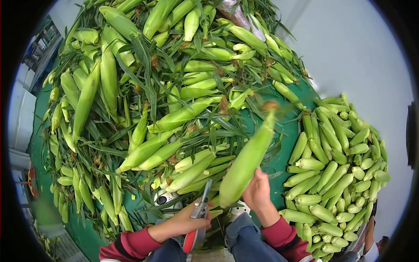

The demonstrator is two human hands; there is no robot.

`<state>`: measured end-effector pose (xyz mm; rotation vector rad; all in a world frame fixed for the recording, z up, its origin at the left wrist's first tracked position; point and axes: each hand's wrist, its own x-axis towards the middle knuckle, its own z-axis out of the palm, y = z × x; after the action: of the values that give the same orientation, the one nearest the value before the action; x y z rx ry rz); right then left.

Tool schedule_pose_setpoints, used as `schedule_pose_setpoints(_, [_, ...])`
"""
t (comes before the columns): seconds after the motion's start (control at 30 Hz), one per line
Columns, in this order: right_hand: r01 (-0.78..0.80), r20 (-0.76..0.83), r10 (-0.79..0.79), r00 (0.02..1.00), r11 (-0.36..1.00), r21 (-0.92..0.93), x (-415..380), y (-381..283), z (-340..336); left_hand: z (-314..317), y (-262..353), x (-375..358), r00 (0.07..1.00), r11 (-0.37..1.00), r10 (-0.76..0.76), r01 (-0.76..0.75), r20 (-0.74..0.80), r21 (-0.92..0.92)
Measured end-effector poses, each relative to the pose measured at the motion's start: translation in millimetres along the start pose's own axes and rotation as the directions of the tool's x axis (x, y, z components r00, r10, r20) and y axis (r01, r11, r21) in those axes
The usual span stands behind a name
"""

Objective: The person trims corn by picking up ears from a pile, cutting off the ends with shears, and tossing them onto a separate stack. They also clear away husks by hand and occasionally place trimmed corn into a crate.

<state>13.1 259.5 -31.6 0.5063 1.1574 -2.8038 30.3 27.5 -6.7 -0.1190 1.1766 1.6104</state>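
Peering down through a round fisheye frame, with black corners cutting off the scene all around. Sitting low at the bottom edge, knees in jeans (244, 242) partly hidden, red sleeves cropped by the frame.

Right hand (258, 192), lower centre right, grasping the butt of a cob (246, 162) still in its husk; fingers curling behind it and mostly hidden, only the back of the hand showing. Cob slanting up and right from the grip, its brown silk tip blurring toward mid-frame.

Left hand (185, 220), lower centre, clenching shears (198, 220) by red handles; grey blades pointing up, just beside the cob's lower end, contact hard to judge. Handle ends disappearing between the knees.

Filling the upper left and centre: a heap (144, 87) of unhusked corn with long leaves, covering most of a green mat (288, 131). Lying at right: a tidy pile (336, 174) of trimmed cobs. Something white and round (165, 198) peeking out under leaves near the left hand, too buried to identify.

Showing no readable writing or labels anywhere. At far lower right, a sliver of another person's arm (370, 236), barely making it into view.
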Motion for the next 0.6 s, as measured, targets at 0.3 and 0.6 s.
schedule_pose_setpoints(0.3, [-0.355,0.043,0.398,0.916,0.857,-0.373,-32,-1,0,-21,35,-9,0.903,0.522,0.428,-0.278,0.034,0.806])
schedule_pose_setpoints(0.6, [0.345,0.312,0.176,0.933,-0.205,-0.916,-31,-42,19,-40,33,-8,0.954,0.538,0.291,-0.222,0.068,0.813])
